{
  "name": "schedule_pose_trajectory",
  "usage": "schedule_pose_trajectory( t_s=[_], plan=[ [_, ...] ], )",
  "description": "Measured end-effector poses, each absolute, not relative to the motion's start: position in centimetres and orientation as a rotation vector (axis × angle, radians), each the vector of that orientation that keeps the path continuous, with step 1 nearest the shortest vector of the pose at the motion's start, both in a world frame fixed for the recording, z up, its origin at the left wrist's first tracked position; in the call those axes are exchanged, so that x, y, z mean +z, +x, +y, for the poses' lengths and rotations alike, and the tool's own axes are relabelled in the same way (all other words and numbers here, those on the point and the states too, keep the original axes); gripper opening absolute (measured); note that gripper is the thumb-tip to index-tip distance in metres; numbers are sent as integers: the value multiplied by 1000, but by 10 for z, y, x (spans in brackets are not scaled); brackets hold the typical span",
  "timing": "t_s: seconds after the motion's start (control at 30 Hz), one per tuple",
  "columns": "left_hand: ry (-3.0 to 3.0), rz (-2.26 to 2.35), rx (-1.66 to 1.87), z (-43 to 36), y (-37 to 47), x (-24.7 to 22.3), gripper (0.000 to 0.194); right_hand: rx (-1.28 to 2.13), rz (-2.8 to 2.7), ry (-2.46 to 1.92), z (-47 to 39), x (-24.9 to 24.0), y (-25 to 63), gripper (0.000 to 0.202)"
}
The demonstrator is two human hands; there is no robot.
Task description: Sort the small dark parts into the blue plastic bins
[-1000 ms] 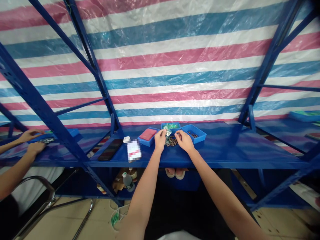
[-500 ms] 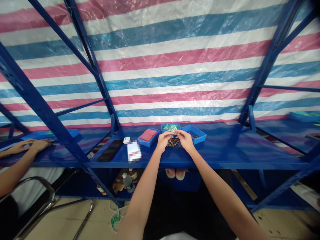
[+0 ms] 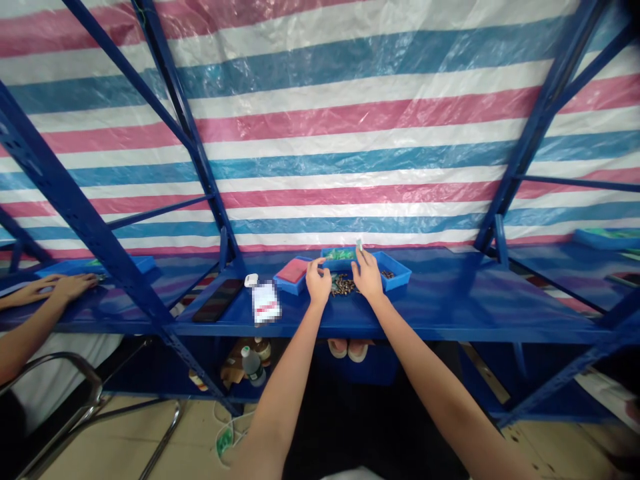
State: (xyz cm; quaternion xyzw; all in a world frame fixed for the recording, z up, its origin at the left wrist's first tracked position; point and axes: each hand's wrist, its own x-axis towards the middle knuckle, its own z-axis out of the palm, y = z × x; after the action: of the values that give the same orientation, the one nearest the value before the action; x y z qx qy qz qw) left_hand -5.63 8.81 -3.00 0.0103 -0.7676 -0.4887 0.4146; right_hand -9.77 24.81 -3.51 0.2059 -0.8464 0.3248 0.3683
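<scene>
My left hand [image 3: 319, 281] is over the table beside the blue tray with a pink pad [image 3: 293, 270], its fingers curled and apart, nothing visible in them. Between my hands lies a pile of small brass-coloured parts [image 3: 343, 286]. My right hand [image 3: 367, 272] holds a small pale green packet [image 3: 359, 245] at its fingertips, above the front of the blue tray of green-and-white packets [image 3: 340, 255]. To the right, another blue tray [image 3: 400, 279] has more small dark parts in it, and my right hand covers part of its left side.
A dark phone [image 3: 219, 300], a small white case [image 3: 251, 281] and a blurred white card [image 3: 266, 302] lie left on the blue table [image 3: 450, 300]. Another person's hands [image 3: 60, 290] rest at the far left. Bottles [image 3: 253, 367] stand below.
My hands have moved apart. The right one has gone forward and right with the packet, while the left has shifted slightly left and opened.
</scene>
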Motion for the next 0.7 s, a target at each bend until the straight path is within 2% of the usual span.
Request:
schedule_pose_trajectory(
  t_s=[0.17,0.37,0.5,0.7],
  plan=[
    [-37,-2092,-1076,91,-57,-33,27,579,-2301,719,238,-39,-99,50],
    [45,-2245,-954,91,-58,-36,27,662,-2248,571,253,-34,-72,39],
    [132,-2332,-918,89,-58,-36,29,627,-2459,461,261,-37,-62,32],
    [-55,-2554,-749,91,-58,-40,29,488,-2533,822,254,-42,-66,32]
  ],
)
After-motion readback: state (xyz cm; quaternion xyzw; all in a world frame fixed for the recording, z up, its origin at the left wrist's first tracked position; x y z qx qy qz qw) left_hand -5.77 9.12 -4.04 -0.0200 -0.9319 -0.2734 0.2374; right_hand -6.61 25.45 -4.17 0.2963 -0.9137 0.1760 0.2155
